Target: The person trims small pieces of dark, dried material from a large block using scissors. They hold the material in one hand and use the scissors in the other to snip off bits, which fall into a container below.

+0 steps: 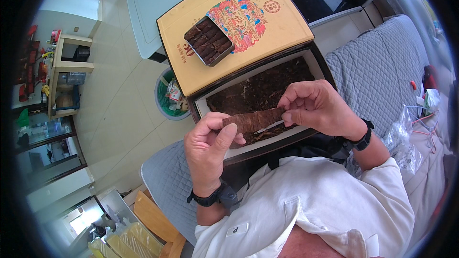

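Note:
A strip of dried brown leaf [254,120], which looks like tobacco, is stretched between both hands. Its left end is pinched by my left hand [211,139] between thumb and fingers, while the fingertips of my right hand [313,107] grip the other end. Beneath the strip is an open box [233,152] with white inner walls, holding dark brown leaf crumbs [251,87]. Behind it, on a yellow printed box lid [287,28], stands an open metal tin [217,61] packed with short dark brown rolls [209,39].
Left of the box, a lined waste bin [163,105] with litter stands on the tiled floor. A pale table [147,10] lies behind the lid. Grey quilted seat covers [380,53] flank the box, and clear plastic wrapping [405,150] lies at the right.

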The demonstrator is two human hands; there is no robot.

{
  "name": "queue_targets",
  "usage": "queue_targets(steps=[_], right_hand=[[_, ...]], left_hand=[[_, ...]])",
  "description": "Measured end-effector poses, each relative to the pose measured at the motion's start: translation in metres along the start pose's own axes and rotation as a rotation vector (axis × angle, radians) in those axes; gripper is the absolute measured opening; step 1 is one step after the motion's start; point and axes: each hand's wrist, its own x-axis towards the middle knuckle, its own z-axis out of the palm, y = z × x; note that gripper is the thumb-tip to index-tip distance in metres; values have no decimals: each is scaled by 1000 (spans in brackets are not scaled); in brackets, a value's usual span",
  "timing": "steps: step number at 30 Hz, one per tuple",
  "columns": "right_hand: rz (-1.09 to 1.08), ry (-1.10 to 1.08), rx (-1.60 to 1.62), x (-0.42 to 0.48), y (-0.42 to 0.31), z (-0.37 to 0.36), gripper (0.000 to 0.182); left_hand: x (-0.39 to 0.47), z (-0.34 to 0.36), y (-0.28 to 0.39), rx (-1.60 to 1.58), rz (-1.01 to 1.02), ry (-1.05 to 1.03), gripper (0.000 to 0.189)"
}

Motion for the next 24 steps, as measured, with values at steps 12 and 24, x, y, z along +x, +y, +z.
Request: queue_targets(steps=[12,24], right_hand=[[42,76,80,0,-4,-1,8],[-90,-131,218,-5,-1,2,15]], left_hand=[[-5,2,5,199,222,-83,15],[-1,27,25,391,372,-564,35]])
